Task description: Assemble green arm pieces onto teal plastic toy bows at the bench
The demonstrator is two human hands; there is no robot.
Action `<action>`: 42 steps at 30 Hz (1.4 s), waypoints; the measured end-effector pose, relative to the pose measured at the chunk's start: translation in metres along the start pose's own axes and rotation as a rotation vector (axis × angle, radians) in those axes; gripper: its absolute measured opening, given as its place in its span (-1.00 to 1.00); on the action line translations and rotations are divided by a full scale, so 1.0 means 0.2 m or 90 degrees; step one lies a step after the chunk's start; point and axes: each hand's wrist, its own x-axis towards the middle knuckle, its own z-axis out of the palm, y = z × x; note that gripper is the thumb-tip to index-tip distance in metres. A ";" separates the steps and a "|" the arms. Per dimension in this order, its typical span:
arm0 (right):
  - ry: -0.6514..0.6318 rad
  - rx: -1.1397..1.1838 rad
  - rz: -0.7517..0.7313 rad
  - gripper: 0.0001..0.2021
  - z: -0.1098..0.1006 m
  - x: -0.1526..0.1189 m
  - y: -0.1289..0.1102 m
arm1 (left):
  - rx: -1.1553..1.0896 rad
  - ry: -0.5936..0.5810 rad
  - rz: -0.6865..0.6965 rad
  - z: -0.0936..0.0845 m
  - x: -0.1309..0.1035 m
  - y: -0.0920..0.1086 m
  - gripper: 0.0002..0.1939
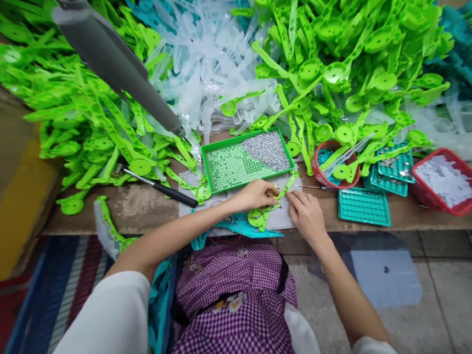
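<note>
A bright green plastic shell half (258, 218) with a round end and a long arm lies in front of me, with thin wires on it. My left hand (258, 194) is closed, its thumb and fingers pinching at the middle of this shell. From the other side my right hand (306, 213) reaches in, fingers bent together at the shell's right edge; its fingertips are partly hidden. Beneath lies a teal plastic piece (248, 229) with red wires, at the bench edge. Just beyond the hands is a green tray (228, 168) holding many small silver screws.
Big heaps of green shells (101, 115) and clear plastic pieces (206, 47) fill the bench's back. A grey power screwdriver (117, 62) hangs at left; a black-handled screwdriver (164, 190) lies below it. Rightward are a red basket (448, 204), a round red basket (322, 176) and teal trays (364, 206).
</note>
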 end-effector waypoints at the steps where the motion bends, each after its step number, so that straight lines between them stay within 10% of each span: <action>1: -0.016 -0.025 -0.003 -0.66 -0.01 0.01 -0.01 | -0.013 -0.013 0.002 -0.01 -0.01 0.00 -0.59; 5: -0.061 -0.085 -0.032 -0.67 -0.05 0.04 -0.02 | -0.061 -0.079 0.014 -0.04 -0.03 0.02 -0.64; 14: -0.063 -0.085 -0.043 -0.70 -0.06 0.06 -0.02 | -0.035 0.016 -0.043 0.03 -0.01 -0.01 -0.58; 25: 0.072 0.301 0.048 -0.74 -0.11 0.09 0.05 | -0.071 0.049 -0.064 0.05 0.00 -0.02 -0.65; 33: 0.182 -0.062 0.064 -0.72 -0.29 0.38 -0.02 | -0.073 0.052 -0.065 0.05 0.00 -0.03 -0.67; 42: -0.043 -0.213 0.449 -0.39 -0.43 0.49 0.33 | -0.066 0.058 -0.057 0.05 0.01 -0.04 -0.68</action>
